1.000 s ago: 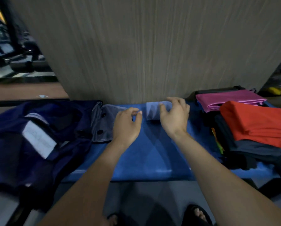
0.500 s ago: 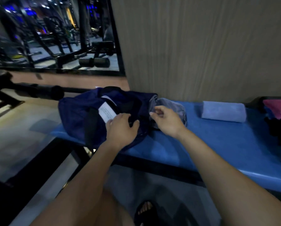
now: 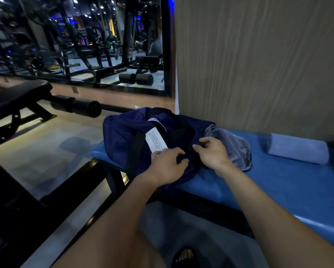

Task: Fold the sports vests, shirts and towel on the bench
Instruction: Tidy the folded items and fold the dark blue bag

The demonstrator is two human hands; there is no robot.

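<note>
1. Left hand (image 3: 167,165): we are seeing the fingers curled down over the navy garment (image 3: 127,136), thumb tucked toward the fabric at the near edge. It is gripping a fold of dark cloth.
2. Right hand (image 3: 212,153): fingers bent, fingertips pinching the same navy garment just beside the left hand. The two hands are sitting close together, a small gap between them.
3. Label (image 3: 155,140): a white tag is lying on the navy garment, just left of the left hand. We are making out several lines of small dark print, too small to read. A second white strip (image 3: 151,119) is showing near the collar, no legible text.
4. Pose: both forearms are reaching forward and up from the bottom of the view, converging on the garment. Left wrist is bent slightly inward, right wrist is angling left.
5. Task things: the navy garment is lying bunched on the left end of the blue bench (image 3: 278,182). A grey cloth (image 3: 234,149) is lying touching its right side, partly under the right hand. A rolled light-blue towel (image 3: 298,149) is resting farther right, against the wall (image 3: 259,64), apart from the hands.
6. A sandalled foot (image 3: 185,257) is showing on the floor below.
</note>
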